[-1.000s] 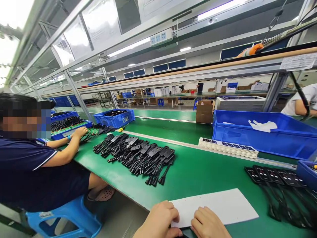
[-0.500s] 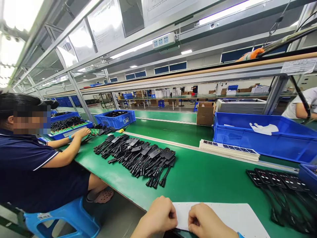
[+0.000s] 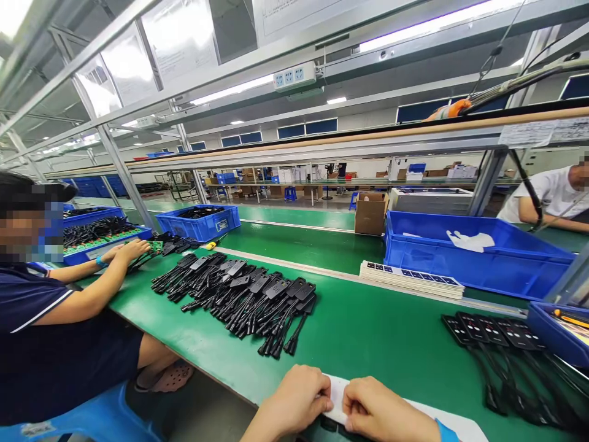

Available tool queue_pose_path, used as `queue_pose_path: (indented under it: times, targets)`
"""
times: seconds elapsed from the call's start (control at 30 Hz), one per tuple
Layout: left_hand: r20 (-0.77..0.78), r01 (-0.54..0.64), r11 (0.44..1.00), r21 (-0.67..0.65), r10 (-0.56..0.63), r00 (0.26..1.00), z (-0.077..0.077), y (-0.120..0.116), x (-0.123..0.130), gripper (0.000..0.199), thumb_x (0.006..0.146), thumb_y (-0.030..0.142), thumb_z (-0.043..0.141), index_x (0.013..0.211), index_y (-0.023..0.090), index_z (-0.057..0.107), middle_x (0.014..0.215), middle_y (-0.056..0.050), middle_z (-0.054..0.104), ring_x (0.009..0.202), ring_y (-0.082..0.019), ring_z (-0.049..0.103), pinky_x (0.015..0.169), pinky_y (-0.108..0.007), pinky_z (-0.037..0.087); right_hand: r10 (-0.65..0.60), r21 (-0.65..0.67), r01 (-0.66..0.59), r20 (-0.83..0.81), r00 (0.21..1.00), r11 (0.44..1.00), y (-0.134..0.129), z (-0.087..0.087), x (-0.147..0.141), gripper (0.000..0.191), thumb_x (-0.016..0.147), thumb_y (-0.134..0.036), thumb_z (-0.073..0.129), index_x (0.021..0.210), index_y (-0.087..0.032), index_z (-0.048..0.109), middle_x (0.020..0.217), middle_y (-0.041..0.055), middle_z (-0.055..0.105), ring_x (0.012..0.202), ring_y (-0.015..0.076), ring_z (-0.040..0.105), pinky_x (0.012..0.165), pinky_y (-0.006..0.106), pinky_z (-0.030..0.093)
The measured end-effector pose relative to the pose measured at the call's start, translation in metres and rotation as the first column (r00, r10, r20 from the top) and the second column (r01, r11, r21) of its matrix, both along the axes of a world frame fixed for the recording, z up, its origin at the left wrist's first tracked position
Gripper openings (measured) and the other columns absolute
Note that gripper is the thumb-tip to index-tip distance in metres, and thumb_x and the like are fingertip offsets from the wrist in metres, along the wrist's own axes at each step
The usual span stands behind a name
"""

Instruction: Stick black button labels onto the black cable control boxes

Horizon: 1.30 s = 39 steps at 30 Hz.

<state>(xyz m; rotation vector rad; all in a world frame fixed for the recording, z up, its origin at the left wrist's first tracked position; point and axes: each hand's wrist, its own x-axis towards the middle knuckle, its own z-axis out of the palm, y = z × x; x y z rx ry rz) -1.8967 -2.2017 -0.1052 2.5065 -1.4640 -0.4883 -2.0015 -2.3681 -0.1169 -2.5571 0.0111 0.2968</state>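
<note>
At the front edge of the green bench, my left hand (image 3: 299, 396) is closed, its thumb and fingertips pressed together. My right hand (image 3: 381, 408) is close beside it, also with curled, pinching fingers. A white sheet (image 3: 453, 420) lies flat under and behind both hands, some of it showing between them. Just below the fingertips a bit of a black part (image 3: 330, 425) shows; the hands and frame edge hide the rest, and what the fingers pinch cannot be made out. Left of my hands is a pile of black flat casings with short plug cables (image 3: 248, 288).
Black panels with cables (image 3: 497, 334) lie at right by a small blue bin (image 3: 552, 331). Behind are a stack of white label strips (image 3: 409, 281), a large blue bin (image 3: 451, 264) and a carton (image 3: 370, 213). A co-worker (image 3: 69, 319) handles green boards at left.
The view has swung a little to the right. My right hand has come closer to my left, and less of the white sheet shows. The co-worker stays at the boards.
</note>
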Motion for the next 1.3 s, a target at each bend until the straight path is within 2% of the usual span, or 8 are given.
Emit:
queue_pose_path:
  times: [0.17,0.37,0.6,0.73,0.83,0.97,1.07,1.3]
  targets:
    - [0.026,0.049,0.999,0.019,-0.050,0.998,0.005,-0.002,-0.004,0.013,0.088,0.024,0.055,0.092,0.022,0.067,0.094,-0.004,0.070,0.090,-0.025,0.066,0.079,-0.034,0.048,0.003,-0.126,0.002,0.039,0.999,0.992,-0.007,0.002,-0.010,0.017,0.083,-0.013,0.053,0.083,-0.018,0.069,0.089,0.0055,0.072,0.085,0.0187,0.064,0.070,0.024,0.037]
    - [0.137,0.048,0.993,0.111,-0.063,0.989,-0.005,-0.023,-0.014,0.043,0.084,0.058,0.057,0.098,0.020,0.070,0.099,-0.010,0.069,0.093,-0.031,0.065,0.076,-0.037,0.050,-0.097,-0.049,0.103,0.106,0.990,0.993,-0.008,-0.017,-0.009,0.017,0.087,-0.017,0.052,0.081,-0.018,0.068,0.084,0.0040,0.073,0.076,0.0169,0.063,0.064,0.024,0.035]
    - [0.140,0.079,0.989,0.122,-0.096,0.985,-0.006,-0.028,-0.009,0.036,0.084,0.055,0.059,0.093,0.022,0.072,0.096,-0.007,0.069,0.092,-0.029,0.066,0.073,-0.033,0.048,-0.065,-0.035,0.065,0.001,0.998,0.997,-0.023,0.004,-0.029,0.014,0.077,-0.013,0.058,0.081,-0.017,0.070,0.086,0.0043,0.071,0.081,0.0173,0.061,0.068,0.023,0.038]
    - [0.140,0.071,0.989,0.127,-0.089,0.986,-0.002,-0.029,-0.012,0.041,0.080,0.059,0.063,0.091,0.021,0.071,0.094,-0.007,0.070,0.089,-0.029,0.066,0.071,-0.033,0.048,-0.091,-0.148,0.096,0.044,0.995,0.984,-0.017,-0.005,-0.034,0.018,0.083,-0.010,0.050,0.085,-0.016,0.067,0.091,0.0071,0.069,0.086,0.0212,0.060,0.075,0.029,0.040]
    - [0.146,0.095,0.991,0.091,-0.108,0.983,-0.003,-0.035,-0.017,0.041,0.081,0.057,0.063,0.096,0.020,0.069,0.097,-0.008,0.068,0.091,-0.028,0.065,0.073,-0.033,0.047,-0.074,-0.132,0.084,0.079,0.994,0.988,-0.015,-0.014,-0.033,0.023,0.090,-0.012,0.042,0.091,-0.015,0.064,0.096,0.0087,0.068,0.089,0.0218,0.059,0.078,0.031,0.040]
    - [0.123,0.144,0.989,0.044,-0.148,0.981,-0.011,-0.047,-0.021,0.033,0.087,0.049,0.060,0.095,0.019,0.068,0.096,-0.006,0.069,0.092,-0.026,0.065,0.074,-0.030,0.047,-0.097,-0.033,0.100,0.067,0.993,0.994,-0.024,-0.012,-0.031,0.027,0.095,-0.020,0.036,0.092,-0.015,0.063,0.092,0.0081,0.069,0.083,0.0200,0.059,0.073,0.029,0.039]
    - [0.118,0.124,0.990,0.061,-0.130,0.984,-0.015,-0.053,-0.021,0.029,0.087,0.043,0.062,0.094,0.016,0.069,0.096,-0.008,0.069,0.092,-0.028,0.065,0.075,-0.033,0.049,-0.109,0.002,0.109,0.022,0.994,0.994,-0.036,-0.002,-0.033,0.017,0.088,-0.021,0.050,0.089,-0.017,0.066,0.083,0.0038,0.069,0.074,0.0161,0.058,0.063,0.024,0.037]
    - [0.084,0.130,0.988,0.082,-0.137,0.987,-0.001,-0.054,-0.022,0.029,0.085,0.039,0.063,0.092,0.012,0.070,0.094,-0.014,0.070,0.091,-0.033,0.066,0.076,-0.039,0.050,-0.149,0.013,0.150,-0.041,0.988,0.989,-0.050,0.005,-0.039,0.011,0.073,-0.013,0.062,0.074,-0.015,0.073,0.073,0.0016,0.071,0.067,0.0125,0.056,0.056,0.021,0.032]
